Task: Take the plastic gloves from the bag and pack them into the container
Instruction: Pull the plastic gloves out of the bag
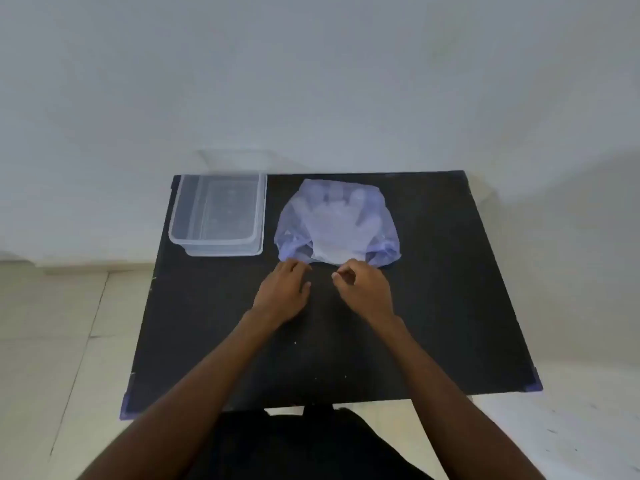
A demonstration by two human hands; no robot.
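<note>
A thin bluish plastic bag (291, 233) lies on the black table (433, 306), with clear plastic gloves (334, 223) showing through it. A clear rectangular container (217, 212) stands open at the table's far left, resting on what looks like its lid. My left hand (282, 292) lies just in front of the bag's near left edge, fingertips touching or almost touching the plastic. My right hand (363, 289) is beside it with fingers curled at the bag's near rim. Whether either hand pinches the plastic is unclear.
The table stands against a white wall (311, 81). Pale floor tiles (52, 341) lie on both sides. Bare black tabletop stretches to the right of the bag and toward me. Blue corner pieces (533, 386) mark the table's near corners.
</note>
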